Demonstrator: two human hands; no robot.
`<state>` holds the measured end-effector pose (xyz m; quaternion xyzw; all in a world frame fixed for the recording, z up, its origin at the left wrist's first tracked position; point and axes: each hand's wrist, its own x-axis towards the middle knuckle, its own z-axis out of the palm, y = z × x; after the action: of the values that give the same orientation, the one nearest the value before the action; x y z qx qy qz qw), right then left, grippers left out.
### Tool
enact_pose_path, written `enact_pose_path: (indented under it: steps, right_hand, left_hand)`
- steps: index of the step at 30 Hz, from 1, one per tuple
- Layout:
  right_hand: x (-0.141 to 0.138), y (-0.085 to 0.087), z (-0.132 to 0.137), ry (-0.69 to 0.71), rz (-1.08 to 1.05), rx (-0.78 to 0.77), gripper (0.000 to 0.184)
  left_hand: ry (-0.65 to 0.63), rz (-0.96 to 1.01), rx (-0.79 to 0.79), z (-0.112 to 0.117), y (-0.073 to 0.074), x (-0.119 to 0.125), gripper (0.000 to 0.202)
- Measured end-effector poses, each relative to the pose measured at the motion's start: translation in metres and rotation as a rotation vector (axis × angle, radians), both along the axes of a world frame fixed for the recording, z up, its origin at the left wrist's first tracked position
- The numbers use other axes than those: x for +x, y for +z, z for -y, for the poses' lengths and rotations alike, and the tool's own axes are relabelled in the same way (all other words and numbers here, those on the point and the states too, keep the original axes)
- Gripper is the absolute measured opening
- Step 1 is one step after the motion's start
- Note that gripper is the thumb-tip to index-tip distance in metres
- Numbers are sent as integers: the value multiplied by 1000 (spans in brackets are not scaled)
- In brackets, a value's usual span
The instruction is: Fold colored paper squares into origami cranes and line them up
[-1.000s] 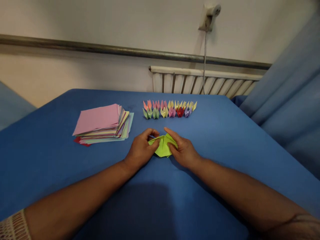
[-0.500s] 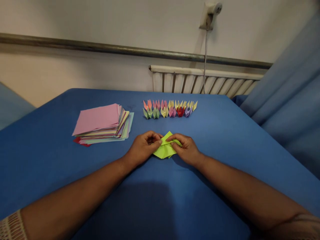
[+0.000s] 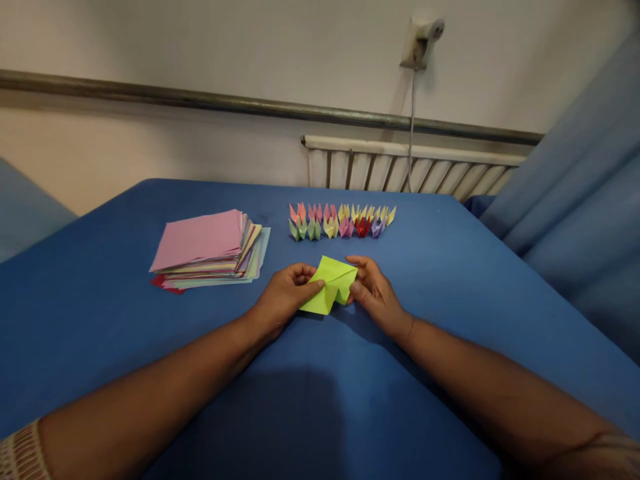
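Paper (image 3: 331, 277), folded green, lies between left hand (image 3: 285, 293) and right hand (image 3: 379, 297), each holding one side.

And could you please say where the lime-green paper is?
In the head view, the lime-green paper is near centre, between left hand and right hand, in front of the folded figures.

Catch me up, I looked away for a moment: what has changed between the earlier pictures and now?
The lime-green paper has gone from a bunched shape to a flatter, more squared one. The right hand has shifted outward to its right edge; the left hand still pinches its left side. The paper stack and two rows of folded paper figures stayed put.
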<state>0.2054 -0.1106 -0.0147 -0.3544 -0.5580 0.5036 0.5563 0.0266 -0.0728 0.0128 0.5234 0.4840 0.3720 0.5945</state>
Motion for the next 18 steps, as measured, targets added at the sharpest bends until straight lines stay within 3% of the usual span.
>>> enact_pose_path:
  steps: [6,9,12,18]
  right_hand:
    - [-8,-4,0,-97,66,-79,62]
    - [-10,-4,2,-145,112,-71,61]
    - [-11,-4,3,-108,116,-65,59]
    - [-8,-3,-4,-176,103,-101,28]
  left_hand:
    - [117,167,-44,1,-5,0,34]
    - [140,224,-88,5,-4,2,35]
    - [141,269,-137,9,-2,4,34]
    - [1,315,-163,14,-2,7,43]
